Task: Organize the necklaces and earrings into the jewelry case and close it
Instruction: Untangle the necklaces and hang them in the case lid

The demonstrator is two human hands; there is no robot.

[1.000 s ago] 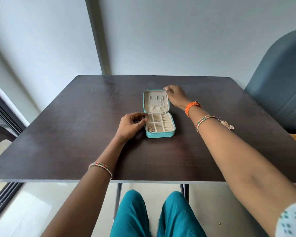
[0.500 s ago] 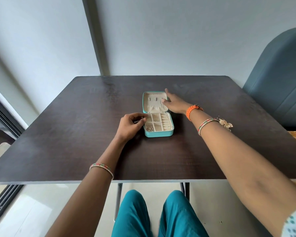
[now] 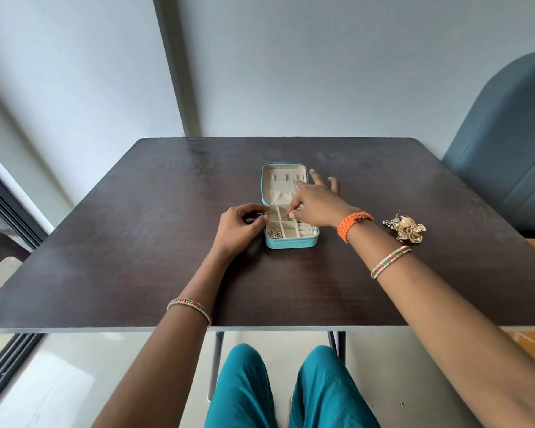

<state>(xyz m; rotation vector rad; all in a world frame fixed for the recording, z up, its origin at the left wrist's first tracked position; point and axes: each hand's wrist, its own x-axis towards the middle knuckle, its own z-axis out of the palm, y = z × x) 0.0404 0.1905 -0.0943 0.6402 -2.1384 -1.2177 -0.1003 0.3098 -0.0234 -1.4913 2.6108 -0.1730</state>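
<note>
Teal jewelry case lies open between left hand and right hand.

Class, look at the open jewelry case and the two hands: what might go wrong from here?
1. The right hand reaches into a small compartment of the teal jewelry case; tiny pieces could slip out or tangle.
2. The gold jewelry cluster lies apart on the table, so it may be forgotten before closing.
3. The left hand only grips one edge; the case could slide.
</note>
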